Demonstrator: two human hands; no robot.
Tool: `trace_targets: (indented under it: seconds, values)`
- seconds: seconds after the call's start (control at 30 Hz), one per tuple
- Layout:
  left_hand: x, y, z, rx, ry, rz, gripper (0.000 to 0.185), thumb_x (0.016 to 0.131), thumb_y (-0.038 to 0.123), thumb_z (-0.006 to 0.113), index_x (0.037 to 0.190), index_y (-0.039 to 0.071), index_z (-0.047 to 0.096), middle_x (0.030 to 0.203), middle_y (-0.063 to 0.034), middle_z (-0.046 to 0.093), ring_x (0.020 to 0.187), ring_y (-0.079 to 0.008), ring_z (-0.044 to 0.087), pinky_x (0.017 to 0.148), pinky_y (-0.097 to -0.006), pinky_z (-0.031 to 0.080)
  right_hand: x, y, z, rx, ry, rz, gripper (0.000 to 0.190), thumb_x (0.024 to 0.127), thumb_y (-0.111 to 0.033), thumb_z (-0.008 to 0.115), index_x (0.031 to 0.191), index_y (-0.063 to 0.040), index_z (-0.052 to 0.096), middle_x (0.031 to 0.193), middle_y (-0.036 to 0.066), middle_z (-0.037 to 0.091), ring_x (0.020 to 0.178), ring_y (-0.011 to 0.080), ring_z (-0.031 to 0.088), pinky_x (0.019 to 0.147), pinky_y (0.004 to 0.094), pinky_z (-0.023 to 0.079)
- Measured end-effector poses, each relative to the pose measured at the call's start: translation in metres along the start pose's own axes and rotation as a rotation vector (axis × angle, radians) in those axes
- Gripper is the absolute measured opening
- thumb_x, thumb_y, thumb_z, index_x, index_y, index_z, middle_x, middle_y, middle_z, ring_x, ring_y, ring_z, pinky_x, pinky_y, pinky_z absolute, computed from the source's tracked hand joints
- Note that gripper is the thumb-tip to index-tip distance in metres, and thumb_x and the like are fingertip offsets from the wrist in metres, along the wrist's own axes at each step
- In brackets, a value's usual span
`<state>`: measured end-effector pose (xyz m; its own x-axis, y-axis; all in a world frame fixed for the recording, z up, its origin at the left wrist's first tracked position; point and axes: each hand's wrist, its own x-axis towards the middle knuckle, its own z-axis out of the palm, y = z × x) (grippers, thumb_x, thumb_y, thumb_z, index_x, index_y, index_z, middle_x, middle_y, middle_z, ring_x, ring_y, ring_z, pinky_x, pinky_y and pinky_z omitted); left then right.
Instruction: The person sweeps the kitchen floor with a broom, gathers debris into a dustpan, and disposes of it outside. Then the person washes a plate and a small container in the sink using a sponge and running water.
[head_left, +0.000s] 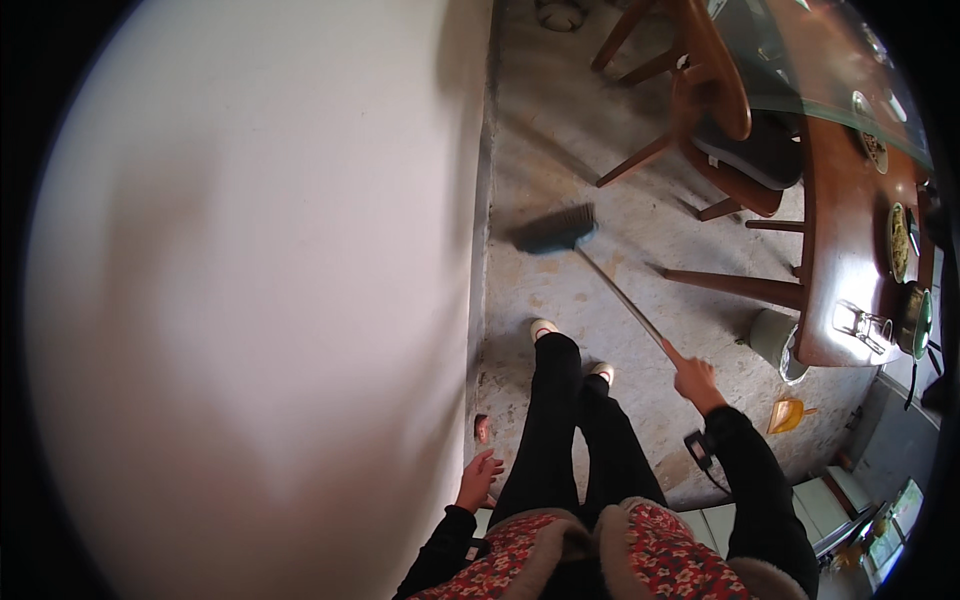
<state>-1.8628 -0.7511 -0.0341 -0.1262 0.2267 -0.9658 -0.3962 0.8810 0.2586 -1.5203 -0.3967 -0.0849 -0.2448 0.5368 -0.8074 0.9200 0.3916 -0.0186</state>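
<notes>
My right hand (697, 381) is closed around the upper end of a broom's metal handle (621, 298), with the index finger lying along it. The handle slopes up and left to a dark blue-green broom head (556, 229), whose dark bristles are somewhat blurred over the concrete floor, close to the foot of the wall. My left hand (480, 478) hangs beside the wall, fingers apart, holding nothing. A small reddish object (481, 428) lies on the floor by the wall near it.
A white wall (262, 262) fills the left. On the right are a wooden table (840, 255) bearing dishes, wooden chairs (739, 161), a lined waste bin (772, 341) and a yellow dustpan (786, 415). Table and chair legs stand near the broom.
</notes>
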Motion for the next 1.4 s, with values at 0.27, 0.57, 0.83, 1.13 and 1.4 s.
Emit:
trace_targets:
  seconds: [0.27,0.57,0.83,1.13,1.4]
  values:
    - [-0.004,-0.026,0.018,0.143,0.024,0.014,0.042,0.097,0.024,0.047,0.134,0.004,0.044,0.112,-0.0115,0.064,0.097,-0.0191,0.064,0.079,-0.0307,0.048,-0.129,-0.037,0.042,1.015,-0.144,-0.076,0.077,0.077,-0.011,0.052,0.148,-0.029,0.026,0.089,0.023,0.062,0.073,0.0313,0.061,0.068,0.0401,0.049]
    - [-0.024,-0.043,0.036,0.347,0.028,0.068,0.040,0.097,0.022,0.047,0.132,0.003,0.046,0.109,-0.0105,0.066,0.095,-0.0181,0.065,0.076,-0.0298,0.049,-0.055,-0.127,0.072,2.581,-0.868,0.104,0.059,0.093,-0.006,0.049,0.139,-0.039,0.033,0.057,-0.005,0.032,0.040,0.0067,0.030,0.041,0.0243,0.029]
    - [-0.027,-0.031,0.021,0.573,-0.004,0.126,0.040,0.098,0.023,0.045,0.132,0.003,0.045,0.109,-0.0100,0.066,0.093,-0.0180,0.065,0.075,-0.0296,0.049,-0.197,-0.004,0.176,2.746,-0.227,0.694,0.069,0.092,-0.003,0.044,0.147,-0.039,0.022,0.055,-0.005,0.027,0.038,0.0071,0.025,0.038,0.0245,0.026]
    - [-0.023,-0.001,0.024,0.652,-0.078,0.097,0.040,0.099,0.024,0.044,0.134,0.004,0.044,0.112,-0.0096,0.064,0.097,-0.0172,0.064,0.078,-0.0292,0.047,-0.257,-0.094,0.161,2.717,-0.165,0.466,0.086,0.086,0.005,0.042,0.149,-0.042,0.006,0.058,-0.003,0.030,0.042,0.0091,0.029,0.040,0.0255,0.029]
    - [-0.019,0.017,0.007,0.691,-0.064,0.129,0.039,0.098,0.022,0.044,0.132,0.003,0.045,0.111,-0.0095,0.065,0.096,-0.0175,0.064,0.076,-0.0291,0.048,-0.106,-0.175,0.093,2.757,-0.598,0.189,0.069,0.092,-0.003,0.044,0.150,-0.024,0.014,0.056,-0.004,0.033,0.039,0.0080,0.031,0.039,0.0251,0.029]
